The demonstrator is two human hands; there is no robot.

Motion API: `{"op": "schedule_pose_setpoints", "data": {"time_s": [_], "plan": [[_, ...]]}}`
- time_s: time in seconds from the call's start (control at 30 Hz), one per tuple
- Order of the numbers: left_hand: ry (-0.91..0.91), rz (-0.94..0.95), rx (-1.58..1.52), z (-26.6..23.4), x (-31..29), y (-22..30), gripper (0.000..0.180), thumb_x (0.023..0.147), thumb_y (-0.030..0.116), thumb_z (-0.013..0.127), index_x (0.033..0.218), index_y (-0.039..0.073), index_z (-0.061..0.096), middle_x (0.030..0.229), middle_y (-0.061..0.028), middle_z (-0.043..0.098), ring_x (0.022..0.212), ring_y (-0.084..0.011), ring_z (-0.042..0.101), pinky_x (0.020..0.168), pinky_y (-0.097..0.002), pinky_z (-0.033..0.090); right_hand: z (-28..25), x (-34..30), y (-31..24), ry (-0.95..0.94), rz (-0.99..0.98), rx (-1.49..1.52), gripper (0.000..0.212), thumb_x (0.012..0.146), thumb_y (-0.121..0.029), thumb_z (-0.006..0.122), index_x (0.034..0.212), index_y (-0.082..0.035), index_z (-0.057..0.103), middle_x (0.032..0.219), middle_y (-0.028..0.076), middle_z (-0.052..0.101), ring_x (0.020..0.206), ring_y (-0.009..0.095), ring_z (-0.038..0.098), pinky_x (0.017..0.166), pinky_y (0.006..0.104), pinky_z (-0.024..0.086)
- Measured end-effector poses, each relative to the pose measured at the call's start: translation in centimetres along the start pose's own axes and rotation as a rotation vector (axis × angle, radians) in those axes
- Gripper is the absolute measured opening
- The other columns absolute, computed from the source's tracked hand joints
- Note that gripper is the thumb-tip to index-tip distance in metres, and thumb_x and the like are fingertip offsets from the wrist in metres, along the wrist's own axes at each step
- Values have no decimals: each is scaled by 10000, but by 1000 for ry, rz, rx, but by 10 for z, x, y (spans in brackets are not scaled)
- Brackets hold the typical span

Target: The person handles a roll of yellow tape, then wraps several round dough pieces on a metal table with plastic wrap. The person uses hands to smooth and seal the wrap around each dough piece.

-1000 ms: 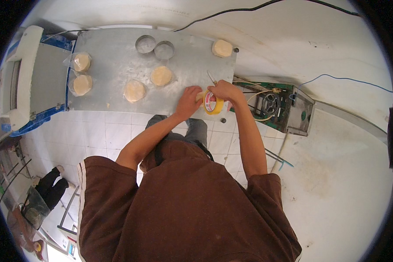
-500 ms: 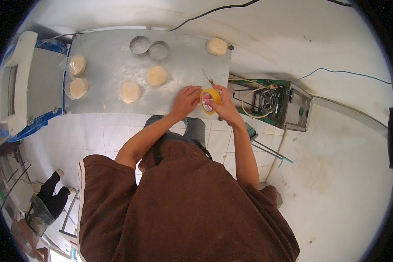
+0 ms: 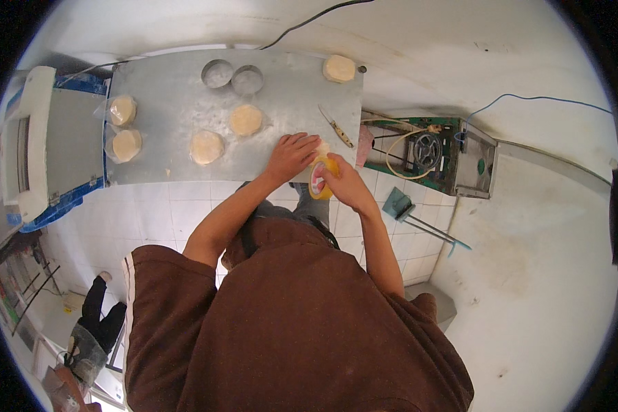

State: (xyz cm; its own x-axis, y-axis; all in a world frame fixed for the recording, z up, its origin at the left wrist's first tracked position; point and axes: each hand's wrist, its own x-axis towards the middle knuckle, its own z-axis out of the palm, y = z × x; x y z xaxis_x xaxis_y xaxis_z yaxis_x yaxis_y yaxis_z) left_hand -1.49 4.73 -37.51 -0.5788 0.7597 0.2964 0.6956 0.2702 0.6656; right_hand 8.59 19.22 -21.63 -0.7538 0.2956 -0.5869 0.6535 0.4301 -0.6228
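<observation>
My right hand [image 3: 348, 184] grips a roll of yellow tape [image 3: 316, 180] at the table's near right edge, its thumb reaching into the ring. Beside it my left hand [image 3: 293, 156] is closed, fingers together and curved over a pale piece [image 3: 323, 146] that they mostly hide. Just beyond the hands lies a knife [image 3: 340, 133] with a tan handle. Pale round discs in clear plastic lie on the metal table [image 3: 165, 89]: one disc [image 3: 246, 120] near the middle, another disc [image 3: 207, 147] nearer to me. Two metal rings, a left ring [image 3: 217, 73] and a right ring [image 3: 247, 80], touch at the back.
Two more wrapped discs [image 3: 126, 145] are at the table's left end, and a pale disc [image 3: 339, 69] at its far right corner. A pale boxy machine [image 3: 75, 130] borders the left, a green-framed stove [image 3: 427, 152] the right. A dustpan [image 3: 397, 202] is on the tiles. Another person [image 3: 89, 343] is lower left.
The tape roll, in my right hand, has moved slightly down toward me and turned more edge-on. My left hand stays almost in place. The knife is now in fuller view.
</observation>
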Motion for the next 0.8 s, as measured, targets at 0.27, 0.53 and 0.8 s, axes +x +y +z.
{"op": "schedule_pose_setpoints", "data": {"time_s": [0.27,0.53,0.8], "plan": [[22,-40,-23,3,2,3,411,952,246,709,1344,128,667,1386,-25,676,1266,-239,620,1044,-421,458,24,-28,-23,90,15,255,630,1030,-305,665,1519,24,444,1140,233,714,1033,302,731,913,387,561],[82,-5,-79,0,5,12,417,967,190,688,1374,110,642,1377,-57,673,1297,-267,611,1063,-426,455,12,-35,-22,117,-18,239,551,1038,-292,654,1494,-36,481,1154,237,711,1019,304,731,896,400,561],[103,-111,-267,0,2,17,445,936,93,696,1375,69,633,1403,-91,655,1351,-303,580,1106,-451,443,-5,-13,-14,115,-173,90,513,1040,-298,648,1477,-89,479,962,216,752,796,266,787,757,408,603]]}}
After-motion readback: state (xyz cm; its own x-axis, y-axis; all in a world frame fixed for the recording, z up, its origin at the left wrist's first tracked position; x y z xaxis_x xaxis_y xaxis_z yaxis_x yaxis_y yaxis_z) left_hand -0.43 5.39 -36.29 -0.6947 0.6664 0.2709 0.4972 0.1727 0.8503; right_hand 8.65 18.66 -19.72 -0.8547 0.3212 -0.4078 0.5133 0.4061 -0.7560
